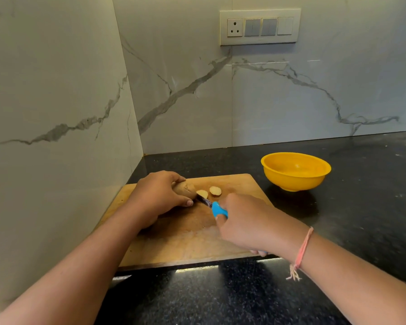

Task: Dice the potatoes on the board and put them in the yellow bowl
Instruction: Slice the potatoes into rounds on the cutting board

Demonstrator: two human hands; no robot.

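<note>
A brown potato [185, 189] lies on the wooden cutting board [239, 184], and my left hand [158, 198] grips it from above. My right hand [243, 222] holds a knife by its blue handle [218, 209]; the blade [204, 200] sits against the potato's cut end. Two pale round slices [202, 193] [215, 190] lie flat on the board just right of the potato. The yellow bowl [295, 171] stands on the dark counter to the right of the board, and I see nothing inside it.
The board sits in a corner: a marble wall [56, 113] runs close along its left side and another behind it. A switch panel with a socket [260, 26] is mounted on the back wall. Black speckled counter [361, 207] stretches right and toward me.
</note>
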